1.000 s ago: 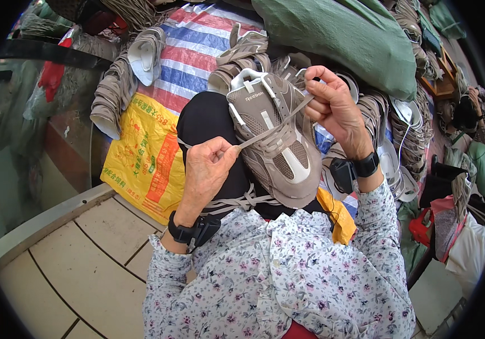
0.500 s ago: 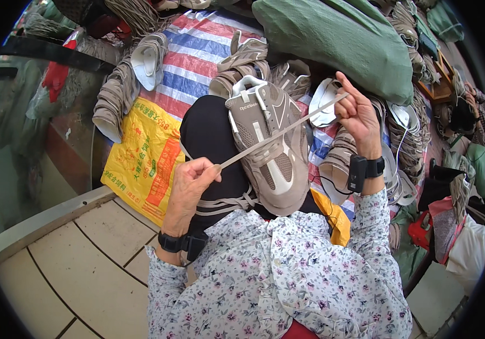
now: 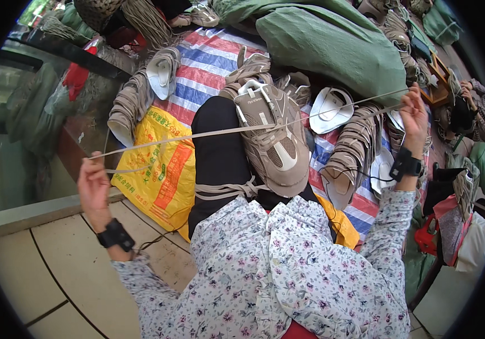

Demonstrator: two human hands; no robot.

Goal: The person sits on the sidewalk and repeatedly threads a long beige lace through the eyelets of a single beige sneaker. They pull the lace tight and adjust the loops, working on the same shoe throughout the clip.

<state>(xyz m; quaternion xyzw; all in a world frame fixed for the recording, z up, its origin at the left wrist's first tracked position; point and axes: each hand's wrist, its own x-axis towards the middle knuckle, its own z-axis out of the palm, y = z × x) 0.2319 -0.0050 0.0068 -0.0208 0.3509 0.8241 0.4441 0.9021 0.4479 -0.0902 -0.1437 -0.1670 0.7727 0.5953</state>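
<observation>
A floral shirt (image 3: 310,265) fills the view from 5 to 6 o'clock, worn by the person at work. From 11 o'clock a striped sheet (image 3: 200,62) in red, white and blue runs down toward 4 o'clock, and a pale tiled floor (image 3: 67,265) spreads at 8. A bulky green sack (image 3: 333,48) lies at 1 o'clock. A printed yellow bag (image 3: 146,152) lies at 9, and a black-clad thigh (image 3: 214,141) rises just left of the centre, crossed by a bunch of pale strands (image 3: 220,191).

Nested stacks of grey-brown shoe uppers stand at 10 o'clock and between 2 and 3. The grey-brown shoe (image 3: 286,155) sits near the centre, toward 2 o'clock, on the person's lap, its toe toward 6 and its collar toward 12.

The left hand (image 3: 94,183), at 9 o'clock, is pinched shut on a lace with its fingertips; the right hand (image 3: 414,116), between 2 and 3, has its fingers curled closed on the same lace. Thinnest of all, the pale lace (image 3: 214,133) stretches from hand to hand, passing across the front of the shoe.
</observation>
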